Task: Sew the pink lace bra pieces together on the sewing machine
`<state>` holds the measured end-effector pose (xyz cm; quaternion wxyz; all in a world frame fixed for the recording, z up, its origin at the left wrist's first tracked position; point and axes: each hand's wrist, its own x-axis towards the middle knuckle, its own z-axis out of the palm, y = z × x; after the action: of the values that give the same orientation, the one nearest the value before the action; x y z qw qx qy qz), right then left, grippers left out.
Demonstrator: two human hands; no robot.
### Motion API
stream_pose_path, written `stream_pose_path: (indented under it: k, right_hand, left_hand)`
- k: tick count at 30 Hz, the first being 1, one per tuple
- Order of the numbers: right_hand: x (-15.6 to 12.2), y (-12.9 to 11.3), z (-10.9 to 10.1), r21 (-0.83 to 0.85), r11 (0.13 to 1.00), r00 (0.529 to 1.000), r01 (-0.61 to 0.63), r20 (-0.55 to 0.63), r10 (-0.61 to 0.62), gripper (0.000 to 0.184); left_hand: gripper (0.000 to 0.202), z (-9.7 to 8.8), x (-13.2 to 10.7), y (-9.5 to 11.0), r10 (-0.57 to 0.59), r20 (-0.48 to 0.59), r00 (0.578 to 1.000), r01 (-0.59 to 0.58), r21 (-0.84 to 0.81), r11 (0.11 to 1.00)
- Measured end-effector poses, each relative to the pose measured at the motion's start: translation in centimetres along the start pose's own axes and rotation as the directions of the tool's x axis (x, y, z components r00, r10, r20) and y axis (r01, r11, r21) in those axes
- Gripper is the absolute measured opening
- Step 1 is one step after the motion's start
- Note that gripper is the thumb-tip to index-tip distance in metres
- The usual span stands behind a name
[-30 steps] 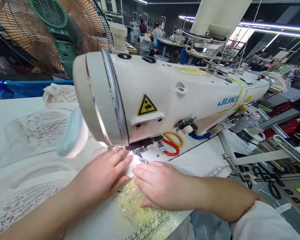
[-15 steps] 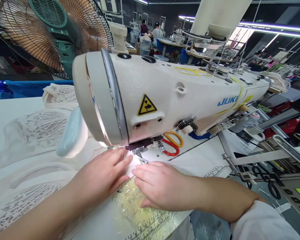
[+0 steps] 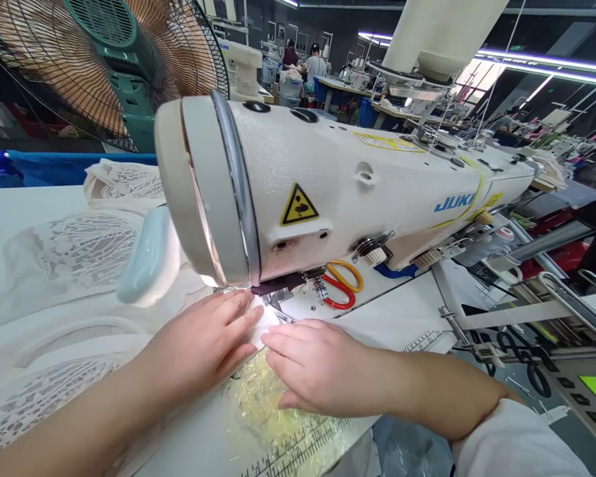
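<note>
In the head view a white JUKI sewing machine (image 3: 338,179) spans the middle. A small piece of white fabric (image 3: 259,326) lies below its needle area, which the machine's head and a dark cloth strip (image 3: 278,285) partly hide. My left hand (image 3: 206,334) rests flat on the fabric's left side, fingers stretched toward the needle area. My right hand (image 3: 315,364) is at the fabric's right edge, its fingers pressed together and curled, fingertips touching it. Scissors with red and orange handles (image 3: 345,288) lie beyond my right hand, under the machine arm.
White lace garments (image 3: 74,245) lie on the table's left side. A pale blue rounded object (image 3: 146,258) stands beside the machine head. A large fan (image 3: 124,73) is at the back left. A printed ruler (image 3: 298,450) runs along the front edge. People sit in the distance.
The camera view has shifted slightly, so the machine head appears a little further right. Both hands stay in nearly the same place on the white fabric.
</note>
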<state>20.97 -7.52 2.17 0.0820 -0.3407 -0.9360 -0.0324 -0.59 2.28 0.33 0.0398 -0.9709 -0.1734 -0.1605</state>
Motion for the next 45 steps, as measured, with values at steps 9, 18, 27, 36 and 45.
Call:
stream_pose_path:
  k: [9,18,27,36,45]
  right_hand:
    - [0.0,0.0,0.0,-0.003,1.0,0.999,-0.021,0.027,0.021,0.044]
    - [0.0,0.1,0.5,-0.026,0.999,0.999,-0.032,0.014,0.032,0.042]
    - [-0.2,0.3,0.9,-0.052,0.998,0.999,-0.018,-0.049,0.015,0.042]
    - [-0.2,0.0,1.2,-0.044,0.997,0.998,-0.066,-0.026,0.065,0.051]
    - [-0.2,0.0,1.0,-0.008,0.997,0.997,-0.079,0.014,0.079,0.05]
  left_hand:
    - [0.041,-0.6,0.8,-0.2,0.029,0.011,1.0,-0.029,0.058,0.998]
    - [0.043,-1.6,2.0,-0.3,0.084,0.001,0.996,-0.084,0.089,0.992]
    - [0.041,-0.3,-1.3,1.6,0.176,-0.024,0.984,-0.176,0.007,0.984]
    - [0.052,1.3,-1.9,-0.6,0.115,-0.036,0.993,-0.118,-0.085,0.989]
    - [0.046,1.1,-0.7,-3.0,0.093,0.037,0.995,-0.093,-0.002,0.996]
